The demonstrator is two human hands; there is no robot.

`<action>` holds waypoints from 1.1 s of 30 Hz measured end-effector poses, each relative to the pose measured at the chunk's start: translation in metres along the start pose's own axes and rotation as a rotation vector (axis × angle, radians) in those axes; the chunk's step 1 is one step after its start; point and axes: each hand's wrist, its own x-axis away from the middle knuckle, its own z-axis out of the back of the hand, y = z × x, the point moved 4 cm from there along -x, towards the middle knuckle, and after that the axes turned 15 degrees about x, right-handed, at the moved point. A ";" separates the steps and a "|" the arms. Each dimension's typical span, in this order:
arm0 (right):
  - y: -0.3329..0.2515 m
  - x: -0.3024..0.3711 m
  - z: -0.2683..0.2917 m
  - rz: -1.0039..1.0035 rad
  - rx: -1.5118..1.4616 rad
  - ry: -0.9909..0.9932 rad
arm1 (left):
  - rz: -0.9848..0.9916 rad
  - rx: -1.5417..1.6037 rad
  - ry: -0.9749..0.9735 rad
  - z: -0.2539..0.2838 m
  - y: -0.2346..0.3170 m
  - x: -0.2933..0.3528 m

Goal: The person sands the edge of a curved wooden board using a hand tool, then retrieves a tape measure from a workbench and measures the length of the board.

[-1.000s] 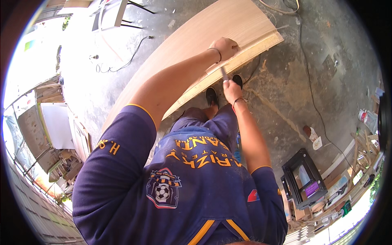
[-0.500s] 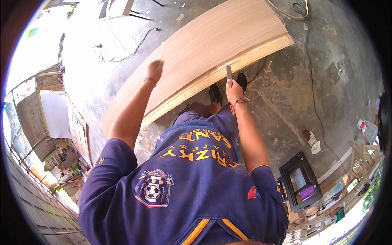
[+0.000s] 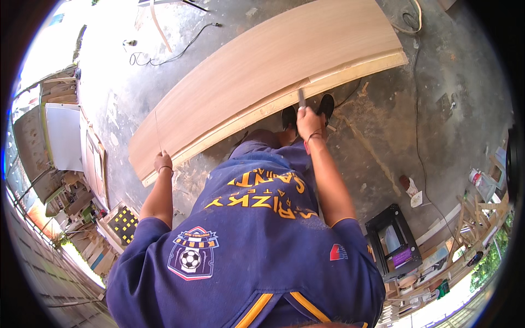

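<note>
A long, pale wood-grain panel lay above the grey concrete floor. The right hand gripped a flat grey blade, seemingly for control near the panel's edge; the left hand apparently pinched a thin, pale strip.

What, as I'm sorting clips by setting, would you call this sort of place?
Probably a woodworking shop: there's a large wood-grain panel in front, wood strips heaped at the right, and a dark cable across the concrete floor.
</note>
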 end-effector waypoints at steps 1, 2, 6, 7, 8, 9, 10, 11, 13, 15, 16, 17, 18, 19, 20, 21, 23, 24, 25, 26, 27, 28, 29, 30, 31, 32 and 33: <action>-0.003 0.003 -0.007 -0.010 0.002 0.003 | 0.018 0.017 0.005 0.001 0.000 0.002; -0.004 0.003 -0.011 -0.031 0.023 0.005 | 0.035 0.033 0.009 0.002 0.002 0.005; -0.020 0.037 -0.046 0.173 0.190 -0.155 | 0.078 0.080 -0.033 0.003 0.001 0.012; -0.031 0.050 -0.052 0.225 0.258 -0.183 | 0.095 0.129 -0.031 0.001 0.005 0.012; -0.035 0.052 -0.045 0.194 0.245 -0.168 | 0.117 0.171 -0.030 -0.005 -0.004 0.003; -0.036 0.051 -0.025 0.093 0.179 -0.119 | 0.086 0.157 -0.012 -0.007 -0.006 0.003; -0.026 0.045 -0.012 0.068 0.124 -0.030 | 0.051 0.136 -0.001 -0.009 -0.007 0.007; -0.012 0.033 0.002 0.045 0.071 0.060 | 0.016 0.118 0.011 -0.011 -0.007 0.010; 0.027 0.006 0.017 -0.033 0.030 0.230 | -0.011 0.146 -0.020 -0.018 -0.012 0.016; 0.059 -0.021 0.018 -0.092 -0.033 0.156 | -0.037 0.125 -0.064 -0.027 -0.016 0.022; 0.048 -0.020 0.027 -0.155 -0.093 0.074 | -0.003 0.114 -0.113 -0.025 -0.016 0.036; 0.035 -0.018 0.036 -0.218 -0.151 -0.010 | -0.007 0.093 -0.143 -0.031 -0.028 0.040; 0.034 -0.021 0.034 -0.245 -0.240 -0.051 | -0.022 0.074 -0.174 -0.036 -0.034 0.045; 0.030 -0.024 0.033 -0.238 -0.227 -0.058 | -0.034 0.054 -0.205 -0.038 -0.041 0.051; 0.025 -0.028 0.031 -0.230 -0.212 -0.066 | -0.049 0.059 -0.195 -0.039 -0.048 0.059; 0.021 -0.029 0.028 -0.220 -0.200 -0.075 | -0.048 0.067 -0.189 -0.039 -0.054 0.066; 0.017 -0.026 0.018 -0.194 -0.111 -0.049 | -0.039 0.086 -0.176 -0.040 -0.072 0.081; 0.021 -0.027 0.005 -0.131 -0.024 -0.016 | -0.047 0.098 -0.192 -0.038 -0.076 0.088; 0.016 -0.022 -0.003 -0.061 0.069 0.005 | -0.001 0.100 -0.194 -0.036 -0.092 0.101; 0.013 -0.019 -0.014 -0.096 0.024 -0.056 | 0.044 0.102 -0.195 -0.036 -0.109 0.114; 0.005 -0.015 -0.021 -0.065 0.026 -0.066 | 0.090 0.102 -0.198 -0.035 -0.125 0.129; -0.001 -0.011 -0.028 -0.038 0.028 -0.075 | 0.113 0.076 -0.216 -0.032 -0.135 0.147; -0.007 -0.006 -0.034 -0.012 0.029 -0.082 | 0.134 0.050 -0.236 -0.028 -0.147 0.165; -0.010 -0.003 -0.039 -0.022 0.007 -0.043 | 0.179 0.055 -0.240 -0.023 -0.165 0.182; -0.014 -0.002 -0.038 0.015 0.031 -0.010 | 0.225 0.065 -0.243 -0.023 -0.186 0.200; -0.021 0.003 -0.034 0.050 0.057 0.017 | 0.272 0.034 -0.278 -0.027 -0.213 0.220; -0.026 0.010 -0.030 0.084 0.082 0.045 | 0.316 0.003 -0.315 -0.030 -0.241 0.240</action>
